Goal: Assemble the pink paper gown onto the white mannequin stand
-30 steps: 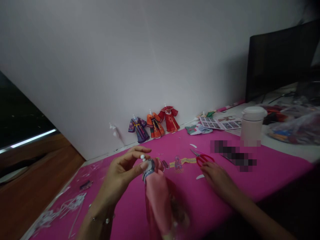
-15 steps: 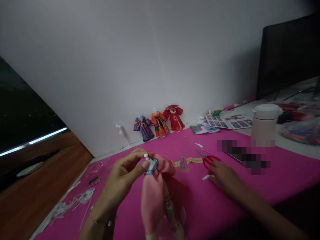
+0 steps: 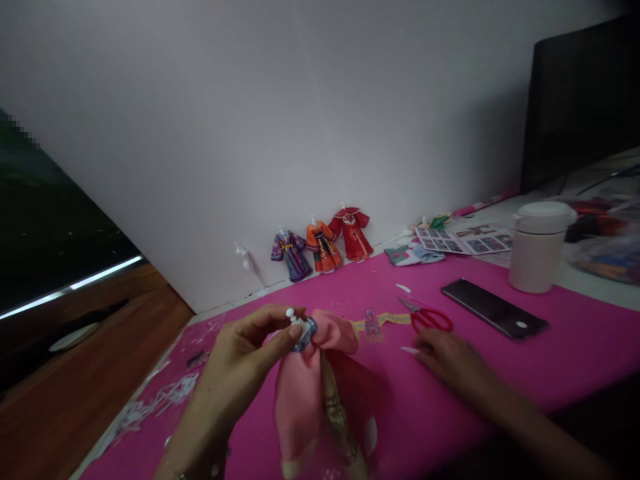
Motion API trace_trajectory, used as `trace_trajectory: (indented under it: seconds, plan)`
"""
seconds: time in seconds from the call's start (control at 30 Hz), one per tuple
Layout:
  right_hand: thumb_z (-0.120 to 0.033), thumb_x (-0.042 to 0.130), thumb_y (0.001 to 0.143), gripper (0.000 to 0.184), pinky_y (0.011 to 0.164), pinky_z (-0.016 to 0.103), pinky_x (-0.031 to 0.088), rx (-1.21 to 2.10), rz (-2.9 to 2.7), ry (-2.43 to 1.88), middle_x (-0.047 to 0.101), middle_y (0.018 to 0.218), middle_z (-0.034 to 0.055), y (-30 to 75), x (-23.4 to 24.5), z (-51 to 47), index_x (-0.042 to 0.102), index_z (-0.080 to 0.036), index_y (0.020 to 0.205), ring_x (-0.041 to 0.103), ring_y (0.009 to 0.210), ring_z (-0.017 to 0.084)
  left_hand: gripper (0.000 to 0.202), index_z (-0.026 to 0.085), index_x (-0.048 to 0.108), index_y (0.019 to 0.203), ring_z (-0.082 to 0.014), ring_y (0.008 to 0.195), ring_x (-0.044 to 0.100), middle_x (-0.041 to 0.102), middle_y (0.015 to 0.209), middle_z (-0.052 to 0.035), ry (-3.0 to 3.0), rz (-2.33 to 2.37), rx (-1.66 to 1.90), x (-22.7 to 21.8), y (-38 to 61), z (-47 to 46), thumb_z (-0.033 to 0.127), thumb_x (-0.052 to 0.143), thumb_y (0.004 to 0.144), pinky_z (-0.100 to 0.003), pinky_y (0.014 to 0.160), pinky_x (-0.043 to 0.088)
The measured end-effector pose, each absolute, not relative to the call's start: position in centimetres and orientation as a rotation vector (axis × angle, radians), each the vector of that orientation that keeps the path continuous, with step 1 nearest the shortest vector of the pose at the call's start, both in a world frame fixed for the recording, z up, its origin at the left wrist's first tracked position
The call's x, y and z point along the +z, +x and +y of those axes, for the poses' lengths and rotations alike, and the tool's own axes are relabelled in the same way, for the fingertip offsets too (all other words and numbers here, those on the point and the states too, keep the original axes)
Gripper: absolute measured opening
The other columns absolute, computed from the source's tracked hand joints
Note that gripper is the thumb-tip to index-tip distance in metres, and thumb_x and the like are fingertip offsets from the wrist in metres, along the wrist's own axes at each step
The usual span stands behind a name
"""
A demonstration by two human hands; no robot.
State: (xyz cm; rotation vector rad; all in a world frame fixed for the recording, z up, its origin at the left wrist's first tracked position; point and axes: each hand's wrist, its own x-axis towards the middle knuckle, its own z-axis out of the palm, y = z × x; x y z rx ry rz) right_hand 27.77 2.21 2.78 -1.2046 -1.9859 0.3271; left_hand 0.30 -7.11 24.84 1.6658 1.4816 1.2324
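Observation:
My left hand (image 3: 245, 357) pinches a small headless doll figure (image 3: 296, 327) by its white upper body, thumb in front. The figure wears a pink dress (image 3: 303, 400) with a blue patterned collar; a pale patterned panel hangs down its front. My right hand (image 3: 445, 357) is at the table, fingertips closed on the end of a small white curved piece (image 3: 409, 350). Red-handled scissors (image 3: 433, 321) lie just beyond those fingers. Between my hands is a yellow ribbon (image 3: 395, 319) with a purple patterned piece (image 3: 371, 325).
Several small dressed figures (image 3: 291, 253) lean against the wall, beside a bare white one (image 3: 243, 255). To the right are a phone (image 3: 495, 310), a white bottle (image 3: 540, 253), printed sheets (image 3: 465, 239) and a monitor (image 3: 580, 113). White strips (image 3: 160, 400) lie at left.
My right fingertips have closed on the white piece and lifted or tilted its end slightly. The left hand still holds the doll figure. My view has shifted slightly.

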Motion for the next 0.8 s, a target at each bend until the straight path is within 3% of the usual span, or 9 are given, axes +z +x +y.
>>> trace_trajectory:
  seconds: [0.07,0.17,0.27,0.53,0.8]
  plan:
    - [-0.024,0.061,0.085,0.014,0.058,0.03,0.047,0.429,-1.917,-1.067,0.066,0.071,0.002,26.2,6.2,0.0,0.06,-0.022,0.071,0.063,0.063,0.019,0.012,0.024,0.078,0.082,-0.0158,0.078,0.069,0.076,0.079,-0.0001,1.62,1.461,1.257,24.7,0.3,-7.2,0.031,0.08,0.073,-0.021,0.072,0.054]
    - [-0.026,0.06,0.091,0.017,0.059,0.027,0.046,0.456,-1.806,-0.81,0.064,0.069,-0.0009,23.7,11.4,-3.6,0.061,-0.023,0.074,0.06,0.062,0.015,0.012,0.025,0.078,0.084,-0.0148,0.075,0.068,0.075,0.077,0.001,1.621,1.494,1.253,24.7,0.4,-7.5,0.031,0.08,0.074,-0.02,0.07,0.054]
    - [-0.015,0.059,0.09,0.013,0.054,0.024,0.042,0.425,-1.796,-0.651,0.063,0.068,-0.0016,21.7,14.7,-5.8,0.063,-0.022,0.079,0.059,0.059,0.013,0.011,0.025,0.078,0.083,-0.0151,0.076,0.068,0.076,0.08,0.0009,1.7,1.548,1.231,24.9,0.6,-7.8,0.032,0.078,0.076,-0.02,0.071,0.052]
    - [-0.011,0.057,0.088,0.015,0.057,0.025,0.043,0.325,-1.781,-0.571,0.065,0.07,0.0005,19.5,16.6,-5.6,0.069,-0.019,0.084,0.061,0.063,0.014,0.015,0.026,0.078,0.087,-0.0174,0.079,0.069,0.078,0.083,0.0008,1.738,1.585,1.2,24.8,0.1,-7.9,0.034,0.079,0.075,-0.023,0.074,0.052]
    - [-0.011,0.056,0.09,0.014,0.063,0.026,0.047,0.246,-1.806,-0.552,0.068,0.078,0.0025,19.0,17.0,-5.6,0.067,-0.018,0.085,0.065,0.071,0.016,0.012,0.027,0.079,0.084,-0.0149,0.074,0.07,0.078,0.08,0.0013,1.686,1.526,1.228,25.0,0.7,-8.3,0.032,0.08,0.073,-0.018,0.067,0.054]
